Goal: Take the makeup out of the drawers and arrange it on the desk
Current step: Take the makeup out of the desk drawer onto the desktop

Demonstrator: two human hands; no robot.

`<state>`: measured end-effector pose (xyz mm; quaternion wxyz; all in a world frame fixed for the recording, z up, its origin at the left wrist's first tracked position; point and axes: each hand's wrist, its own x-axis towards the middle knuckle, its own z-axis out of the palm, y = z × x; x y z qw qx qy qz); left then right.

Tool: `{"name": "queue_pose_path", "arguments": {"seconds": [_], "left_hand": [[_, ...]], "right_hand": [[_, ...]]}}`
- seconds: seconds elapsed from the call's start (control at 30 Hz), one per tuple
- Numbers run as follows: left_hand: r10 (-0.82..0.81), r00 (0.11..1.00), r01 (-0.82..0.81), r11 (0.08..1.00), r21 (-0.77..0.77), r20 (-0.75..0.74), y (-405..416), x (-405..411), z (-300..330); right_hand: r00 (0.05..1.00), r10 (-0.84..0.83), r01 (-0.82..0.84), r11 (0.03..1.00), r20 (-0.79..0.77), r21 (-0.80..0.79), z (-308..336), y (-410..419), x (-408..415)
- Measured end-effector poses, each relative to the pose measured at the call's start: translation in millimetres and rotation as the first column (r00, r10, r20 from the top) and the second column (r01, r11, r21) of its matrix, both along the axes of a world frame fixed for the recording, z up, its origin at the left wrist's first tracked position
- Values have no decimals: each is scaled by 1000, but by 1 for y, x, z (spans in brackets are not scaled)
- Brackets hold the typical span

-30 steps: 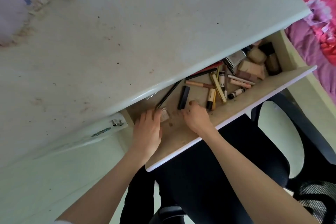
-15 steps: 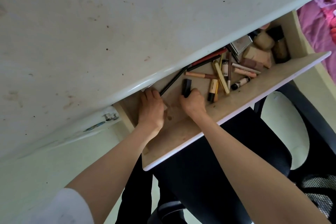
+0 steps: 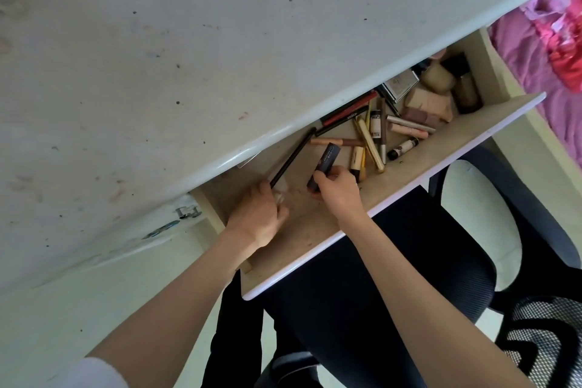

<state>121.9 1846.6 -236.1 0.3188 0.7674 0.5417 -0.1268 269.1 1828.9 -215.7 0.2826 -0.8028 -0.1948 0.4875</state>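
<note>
Nearest me, the person's two bare forearms reached over the black mesh office chair (image 3: pixel 393 261) into the open pale wooden drawer (image 3: pixel 393 195). The right hand (image 3: pixel 338 190) had its fingers (image 3: pixel 324 178) curled round the lower end of a dark rectangular makeup tube (image 3: pixel 324 167), so that the tube's long axis ran up and away from the knuckles, tilted towards the white counter (image 3: pixel 220 57). The left hand (image 3: pixel 256 214) lay just beside it, fingers bent and pinching the near end of a long thin black pencil (image 3: pixel 293 156); something small and pale showed under those fingers, too blurred for me to name. The pencil stretched away from the fingertips on much the same slant as the tube, the two nearly parallel and apart.

Beyond the right hand's fingers lay the loose pile: a gold slim tube (image 3: pixel 370 145), a peach-coloured pencil (image 3: pixel 337 142), a small dark-capped white vial (image 3: pixel 403 148) and, farther still, beige compacts and a silver case (image 3: pixel 400 85) against the drawer's far corner. All of it sat nearer the right hand than the left.

To my eye each hand already had its item, and the counter's bare surface lay straight past both sets of fingers, above the drawer's lip, so a lift up and forward looked the likely way out. Pink patterned bedding (image 3: pixel 554 41) showed farthest off.
</note>
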Motion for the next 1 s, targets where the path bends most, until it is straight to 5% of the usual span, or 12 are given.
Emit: {"name": "queue_pose_path", "arguments": {"seconds": [0.17,0.3,0.4,0.6,0.77,1.0], "left_hand": [[14,964,32,986,-165,267,-11,-12,32],[31,879,28,993,-116,475,-10,-15,69],[124,793,-147,989,-11,597,5,-17,99],[514,703,-643,755,129,492,84,-44,112],[602,649,-742,635,215,465,157,-67,105],[509,708,-677,687,263,490,228,-57,102]], "right_hand": [[991,-131,126,983,30,135,22,-12,7],[962,-270,243,919,47,311,50,-14,11],[967,-248,204,888,55,411,78,2,10],[953,175,-253,908,249,333,111,82,-23],[881,310,-407,882,358,239,111,164,-50],[916,271,-358,886,295,295,108,244,-73]]}}
